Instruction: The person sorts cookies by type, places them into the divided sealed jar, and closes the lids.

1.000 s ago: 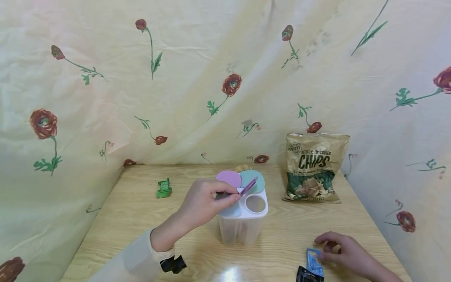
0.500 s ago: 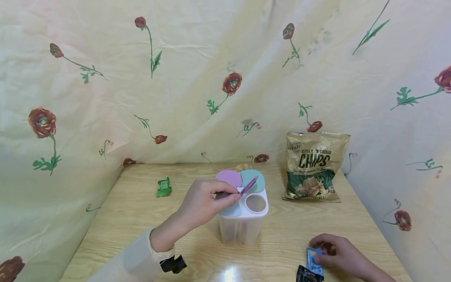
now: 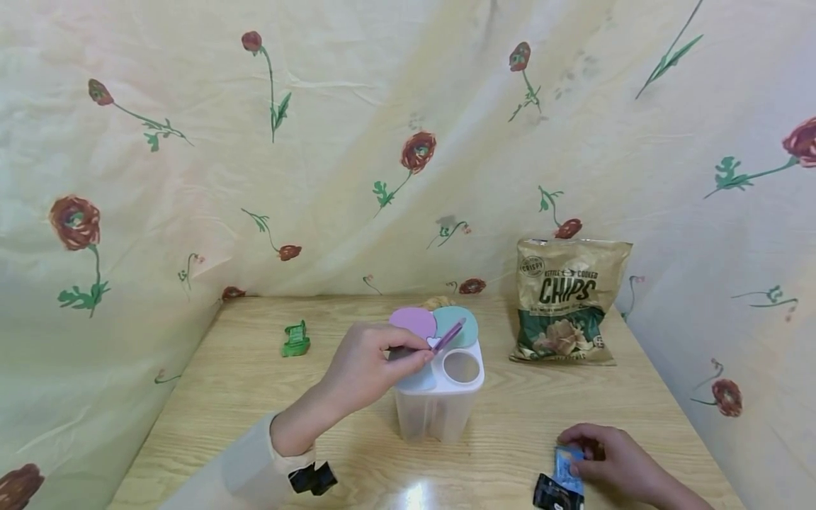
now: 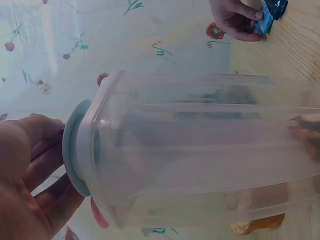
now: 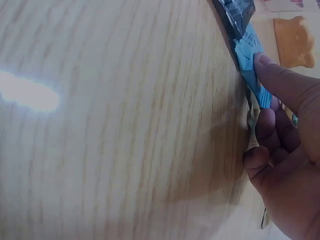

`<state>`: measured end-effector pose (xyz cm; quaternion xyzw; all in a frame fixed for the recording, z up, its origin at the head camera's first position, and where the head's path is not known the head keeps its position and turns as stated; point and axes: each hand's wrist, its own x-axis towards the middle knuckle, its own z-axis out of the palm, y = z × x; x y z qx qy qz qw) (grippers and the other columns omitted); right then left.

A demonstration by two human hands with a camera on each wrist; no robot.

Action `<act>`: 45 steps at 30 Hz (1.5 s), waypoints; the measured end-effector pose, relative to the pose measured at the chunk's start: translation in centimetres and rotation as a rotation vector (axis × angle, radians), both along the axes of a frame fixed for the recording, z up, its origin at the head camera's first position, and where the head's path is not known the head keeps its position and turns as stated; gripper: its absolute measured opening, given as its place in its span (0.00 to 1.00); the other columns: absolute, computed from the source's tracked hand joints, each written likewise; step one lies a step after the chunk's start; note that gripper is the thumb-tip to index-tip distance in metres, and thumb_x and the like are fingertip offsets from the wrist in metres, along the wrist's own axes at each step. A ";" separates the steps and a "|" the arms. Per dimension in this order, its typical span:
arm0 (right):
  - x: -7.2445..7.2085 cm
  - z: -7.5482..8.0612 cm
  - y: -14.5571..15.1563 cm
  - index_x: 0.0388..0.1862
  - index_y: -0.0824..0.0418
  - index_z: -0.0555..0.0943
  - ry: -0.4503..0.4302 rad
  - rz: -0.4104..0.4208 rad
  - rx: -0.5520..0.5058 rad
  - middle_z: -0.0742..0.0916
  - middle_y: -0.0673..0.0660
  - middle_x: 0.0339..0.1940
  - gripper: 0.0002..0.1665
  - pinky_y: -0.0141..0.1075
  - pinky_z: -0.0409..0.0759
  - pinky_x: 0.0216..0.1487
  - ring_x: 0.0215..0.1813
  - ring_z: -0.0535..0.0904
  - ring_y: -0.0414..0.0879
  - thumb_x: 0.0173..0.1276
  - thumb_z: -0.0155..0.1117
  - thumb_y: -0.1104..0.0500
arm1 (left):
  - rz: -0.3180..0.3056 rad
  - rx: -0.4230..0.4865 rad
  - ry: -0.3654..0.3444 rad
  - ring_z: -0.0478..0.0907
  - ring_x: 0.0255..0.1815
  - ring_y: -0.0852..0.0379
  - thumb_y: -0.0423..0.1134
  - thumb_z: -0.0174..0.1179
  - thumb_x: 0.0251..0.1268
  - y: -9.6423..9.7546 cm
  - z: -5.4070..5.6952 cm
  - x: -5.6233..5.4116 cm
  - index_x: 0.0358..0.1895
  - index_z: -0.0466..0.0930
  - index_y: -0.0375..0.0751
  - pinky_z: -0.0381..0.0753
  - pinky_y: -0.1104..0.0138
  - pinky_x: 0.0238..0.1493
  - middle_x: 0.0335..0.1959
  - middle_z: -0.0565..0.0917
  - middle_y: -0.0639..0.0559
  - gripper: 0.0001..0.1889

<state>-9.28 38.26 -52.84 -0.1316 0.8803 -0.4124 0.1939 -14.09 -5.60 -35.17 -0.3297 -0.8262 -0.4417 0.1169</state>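
A clear plastic container (image 3: pixel 440 418) with a white top stands mid-table. Its round openings carry a purple lid (image 3: pixel 408 320), a teal lid (image 3: pixel 464 333) and a pale blue lid (image 3: pixel 417 382); the front right opening (image 3: pixel 462 367) is uncovered. Above the top, my left hand (image 3: pixel 366 361) pinches a tilted purple lid (image 3: pixel 449 336) between thumb and fingers. At the lower right, my right hand (image 3: pixel 618 457) pinches a small blue packet (image 3: pixel 564 467). The right wrist view has the thumb on that blue packet (image 5: pixel 250 70), with a black packet (image 5: pixel 236 15) touching it.
A chips bag (image 3: pixel 567 304) stands upright at the back right. On the left of the table lies a small green packet (image 3: pixel 296 340). Something tan (image 3: pixel 438 303) partly shows behind the container. Flowered cloth (image 3: pixel 357 156) rises at the back and both sides.
My right hand has moved slightly left and closed its thumb and fingers on the blue packet. The left hand has kept its place, pinching the purple lid.
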 end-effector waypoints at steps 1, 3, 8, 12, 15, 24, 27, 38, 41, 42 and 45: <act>0.0 0.1 0.0 0.56 0.62 0.84 -0.001 -0.003 0.009 0.84 0.54 0.43 0.24 0.32 0.71 0.32 0.35 0.71 0.35 0.64 0.76 0.53 | 0.001 0.000 -0.002 0.81 0.33 0.70 0.40 0.74 0.61 0.0 0.0 0.0 0.36 0.93 0.49 0.83 0.68 0.35 0.32 0.90 0.63 0.02; -0.1 0.2 0.0 0.55 0.61 0.84 0.015 -0.006 0.032 0.85 0.54 0.45 0.23 0.31 0.72 0.33 0.36 0.71 0.34 0.64 0.76 0.53 | 0.001 -0.001 -0.004 0.81 0.33 0.70 0.40 0.74 0.61 0.0 0.0 0.0 0.36 0.93 0.49 0.83 0.68 0.35 0.32 0.90 0.63 0.02; -0.4 0.6 0.0 0.52 0.57 0.86 0.101 -0.005 0.092 0.86 0.50 0.43 0.18 0.30 0.75 0.35 0.37 0.72 0.32 0.65 0.75 0.53 | 0.002 0.002 0.003 0.81 0.33 0.70 0.40 0.74 0.61 0.0 0.0 0.0 0.36 0.93 0.49 0.83 0.68 0.35 0.32 0.90 0.63 0.02; -0.7 1.1 -0.3 0.48 0.55 0.86 0.140 -0.018 0.105 0.84 0.47 0.38 0.15 0.31 0.74 0.33 0.35 0.72 0.32 0.65 0.75 0.52 | -0.001 0.008 0.006 0.82 0.33 0.70 0.40 0.74 0.61 0.0 0.0 0.0 0.36 0.93 0.49 0.84 0.68 0.35 0.32 0.90 0.63 0.02; -1.1 1.5 -0.6 0.46 0.54 0.86 0.174 -0.018 0.104 0.84 0.45 0.36 0.12 0.31 0.75 0.33 0.35 0.74 0.32 0.66 0.74 0.53 | 0.002 0.008 0.010 0.82 0.33 0.70 0.40 0.74 0.61 0.0 0.0 0.0 0.36 0.93 0.49 0.84 0.69 0.36 0.32 0.90 0.62 0.02; -2.8 4.5 -1.8 0.45 0.51 0.86 0.308 -0.016 0.077 0.88 0.43 0.38 0.09 0.33 0.78 0.32 0.36 0.80 0.33 0.68 0.72 0.53 | 0.003 -0.003 0.011 0.83 0.34 0.71 0.40 0.74 0.61 0.0 0.1 -0.1 0.36 0.93 0.49 0.84 0.71 0.37 0.32 0.91 0.62 0.02; -3.6 6.3 -2.4 0.45 0.50 0.87 0.381 -0.016 0.071 0.88 0.41 0.37 0.08 0.33 0.79 0.31 0.36 0.80 0.33 0.68 0.73 0.55 | 0.005 -0.003 0.012 0.83 0.35 0.71 0.40 0.74 0.61 0.0 0.1 -0.1 0.36 0.93 0.49 0.84 0.72 0.37 0.32 0.91 0.62 0.02; -4.9 14.5 -6.3 0.45 0.49 0.87 0.633 0.007 -0.036 0.89 0.47 0.35 0.13 0.32 0.81 0.32 0.34 0.82 0.36 0.65 0.74 0.65 | 0.011 -0.012 0.034 0.82 0.34 0.70 0.41 0.74 0.61 0.1 0.2 -0.2 0.35 0.93 0.49 0.83 0.71 0.37 0.32 0.91 0.63 0.02; -5.1 16.5 -7.5 0.44 0.48 0.86 0.675 0.047 -0.095 0.89 0.47 0.35 0.16 0.32 0.82 0.32 0.33 0.83 0.38 0.64 0.74 0.68 | 0.008 -0.005 0.030 0.82 0.34 0.70 0.41 0.74 0.61 0.1 0.1 -0.2 0.35 0.93 0.49 0.83 0.71 0.37 0.32 0.90 0.63 0.02; -5.1 17.1 -7.9 0.44 0.48 0.86 0.693 0.065 -0.115 0.89 0.46 0.35 0.17 0.31 0.82 0.32 0.33 0.83 0.38 0.63 0.74 0.69 | 0.008 -0.002 0.029 0.82 0.34 0.70 0.41 0.74 0.61 0.1 0.0 -0.2 0.35 0.93 0.49 0.83 0.71 0.37 0.32 0.90 0.63 0.02; -5.1 18.7 -9.3 0.43 0.48 0.86 0.735 0.118 -0.181 0.89 0.45 0.34 0.20 0.31 0.82 0.32 0.33 0.84 0.38 0.61 0.74 0.72 | 0.010 0.004 0.029 0.82 0.34 0.71 0.41 0.74 0.61 0.0 -0.1 -0.2 0.35 0.93 0.50 0.83 0.70 0.37 0.32 0.90 0.63 0.02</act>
